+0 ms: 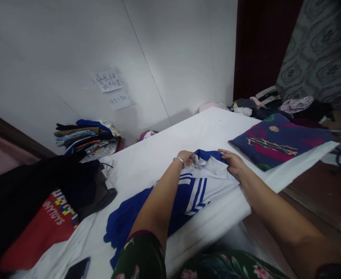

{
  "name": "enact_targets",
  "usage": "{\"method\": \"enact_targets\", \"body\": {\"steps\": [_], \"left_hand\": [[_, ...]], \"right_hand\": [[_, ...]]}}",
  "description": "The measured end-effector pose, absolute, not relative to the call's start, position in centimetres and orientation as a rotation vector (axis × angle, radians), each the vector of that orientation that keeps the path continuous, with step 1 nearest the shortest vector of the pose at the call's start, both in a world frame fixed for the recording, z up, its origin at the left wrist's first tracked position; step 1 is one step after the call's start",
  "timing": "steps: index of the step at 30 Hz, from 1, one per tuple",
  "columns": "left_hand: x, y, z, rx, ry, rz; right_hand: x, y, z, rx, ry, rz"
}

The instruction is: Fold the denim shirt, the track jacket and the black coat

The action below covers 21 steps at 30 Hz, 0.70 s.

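Observation:
A blue and white collared shirt (192, 190) with stripes lies on the white table in front of me, its collar end pointing away. My left hand (186, 157), with a bracelet at the wrist, pinches the shirt beside the left of the collar. On the other side my right hand (231, 161) grips the shirt near the right shoulder, thumb and fingers closed on the cloth. The blue inside of the collar shows between both hands. My left forearm covers part of the blue body of the shirt.
Left of me lie dark clothes and a red garment (46, 228), with a phone (78, 268) near the front edge. Folded clothes (89, 137) are stacked by the wall. A dark patterned garment (277, 141) lies on the table's (205, 128) right; more clothes (275, 102) are heaped behind it.

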State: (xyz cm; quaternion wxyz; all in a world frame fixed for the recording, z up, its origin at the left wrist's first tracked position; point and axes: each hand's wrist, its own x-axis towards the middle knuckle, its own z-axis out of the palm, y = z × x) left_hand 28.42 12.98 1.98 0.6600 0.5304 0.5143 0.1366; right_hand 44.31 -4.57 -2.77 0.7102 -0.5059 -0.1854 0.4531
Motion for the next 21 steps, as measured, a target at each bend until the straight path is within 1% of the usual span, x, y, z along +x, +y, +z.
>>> {"method": "enact_targets", "body": {"steps": [3, 7, 13, 21], "left_hand": [[28.1, 12.6, 2.8, 1.237, 1.170, 0.183], [27.5, 11.7, 3.9, 1.219, 1.027, 0.109], [27.3, 10.1, 3.7, 1.114, 0.844, 0.245], [28.4, 9.9, 1.3, 1.098, 1.019, 0.403]], "right_hand": [[44.1, -4.6, -2.5, -1.085, -0.329, 1.035], [43.9, -4.6, -2.2, -1.054, -0.268, 1.048], [43.6, -4.6, -1.9, -1.019, -0.206, 1.049], [43.4, -4.7, -1.7, -1.011, -0.193, 1.036]]}}
